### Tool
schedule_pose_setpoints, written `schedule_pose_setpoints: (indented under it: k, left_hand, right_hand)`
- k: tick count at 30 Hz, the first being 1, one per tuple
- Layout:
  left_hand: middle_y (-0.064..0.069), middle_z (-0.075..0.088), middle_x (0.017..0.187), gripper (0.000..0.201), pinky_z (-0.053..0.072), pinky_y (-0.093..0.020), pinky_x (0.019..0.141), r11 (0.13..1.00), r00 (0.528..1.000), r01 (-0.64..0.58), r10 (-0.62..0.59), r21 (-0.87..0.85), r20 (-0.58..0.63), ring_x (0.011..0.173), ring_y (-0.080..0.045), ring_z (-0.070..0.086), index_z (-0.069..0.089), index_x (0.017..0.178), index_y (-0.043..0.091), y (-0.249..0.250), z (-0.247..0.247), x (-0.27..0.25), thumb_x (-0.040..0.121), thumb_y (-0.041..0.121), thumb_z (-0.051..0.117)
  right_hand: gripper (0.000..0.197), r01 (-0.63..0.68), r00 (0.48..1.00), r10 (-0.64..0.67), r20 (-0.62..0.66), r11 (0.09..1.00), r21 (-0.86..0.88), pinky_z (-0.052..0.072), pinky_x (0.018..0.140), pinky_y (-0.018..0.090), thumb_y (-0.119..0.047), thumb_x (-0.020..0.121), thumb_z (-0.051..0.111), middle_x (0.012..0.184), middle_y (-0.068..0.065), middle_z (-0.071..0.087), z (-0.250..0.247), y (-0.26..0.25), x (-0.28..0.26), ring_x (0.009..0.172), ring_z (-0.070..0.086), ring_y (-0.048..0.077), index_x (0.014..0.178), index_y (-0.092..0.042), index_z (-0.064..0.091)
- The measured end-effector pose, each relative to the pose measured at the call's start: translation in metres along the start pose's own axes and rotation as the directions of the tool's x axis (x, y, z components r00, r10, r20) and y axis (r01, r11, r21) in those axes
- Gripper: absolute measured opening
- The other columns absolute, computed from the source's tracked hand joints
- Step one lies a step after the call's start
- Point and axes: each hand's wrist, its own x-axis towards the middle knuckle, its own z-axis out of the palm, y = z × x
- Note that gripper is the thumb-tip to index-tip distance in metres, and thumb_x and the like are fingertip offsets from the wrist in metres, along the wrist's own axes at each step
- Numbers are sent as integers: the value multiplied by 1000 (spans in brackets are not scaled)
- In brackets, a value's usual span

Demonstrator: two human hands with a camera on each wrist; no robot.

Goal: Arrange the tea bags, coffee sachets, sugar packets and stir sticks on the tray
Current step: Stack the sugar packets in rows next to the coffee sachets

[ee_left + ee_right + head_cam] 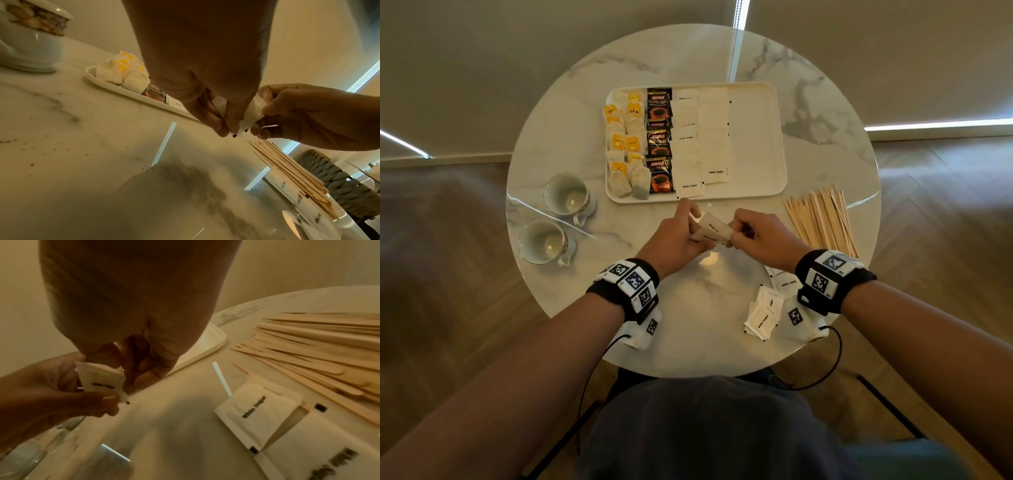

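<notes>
Above the desk (571,113) just off the tray's (756,144) near edge, left grip (674,236) and right grip (760,236) both pinch white sugar packets (714,230) printed "White Sugar" in black.

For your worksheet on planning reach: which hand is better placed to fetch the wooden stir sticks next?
Probably the right hand. The fanned pile of pale wooden stir sticks lies on its side of the round marble table, while the left hand would have to cross over.
</notes>
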Motion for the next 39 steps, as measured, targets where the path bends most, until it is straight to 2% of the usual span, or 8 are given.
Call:
schedule_pose_setpoints:
  k: [5,9,14,19,24,27,30,39]
  left_hand:
    - [9,67,79,23,40,-12,60,999,1000,-8,8,54,-6,73,-3,61,64,94,19,-5,-7,6,80,27,80]
    - [12,63,69,19,37,-10,56,1000,1000,-14,14,23,-3,64,4,57,61,75,24,-6,-9,12,79,24,80]
    - [3,67,92,29,51,-27,72,995,1000,-17,18,96,-7,81,-11,61,63,104,16,-3,-9,30,83,32,75]
    - [1,53,109,39,52,-33,80,991,978,-20,47,134,-204,87,-13,55,52,119,18,-12,-8,49,88,31,70]
    - [-1,50,121,33,52,-37,88,948,973,-95,152,304,-171,96,-13,54,60,124,17,-19,-6,66,92,26,63]
    - [-2,53,125,36,52,-39,87,899,972,-143,206,414,-112,103,-20,58,62,127,18,-19,-1,72,92,26,61]
    - [-2,53,129,39,51,-44,80,857,975,-161,215,490,-56,100,-24,58,61,129,19,-22,3,77,90,26,60]
    - [-3,55,125,40,50,-46,77,839,978,-153,204,522,-42,98,-26,58,61,128,20,-23,8,80,88,25,61]
  right_hand:
    - [8,41,999,-40,-13,999,28,56,78,48,-23,88,64,88,-2,72,1,-7,9,81,67,23,84,-20,58]
    - [13,117,993,-117,-15,993,14,58,78,37,-27,90,70,87,-6,69,-3,-8,18,80,67,15,96,-19,62]
    - [10,109,990,-118,-78,988,-105,51,70,22,-27,96,63,83,-6,67,-14,-3,41,73,61,8,100,-18,63]
    - [13,20,986,-45,-163,988,-156,40,63,3,-24,97,61,85,-9,62,-36,7,75,73,58,0,107,-15,61]
    - [16,4,986,-42,-158,972,-234,39,64,3,-22,96,61,89,2,66,-49,24,111,78,58,16,109,-13,63]
    - [17,13,993,-45,-112,962,-271,39,68,7,-24,95,62,90,3,67,-48,29,127,80,58,17,110,-15,66]
    - [21,11,995,-35,-91,967,-255,49,79,27,-24,93,65,89,3,66,-44,31,133,80,59,19,113,-16,64]
    - [21,43,991,-73,-116,969,-242,53,82,32,-26,90,69,102,2,52,-39,42,136,74,58,15,109,-21,62]
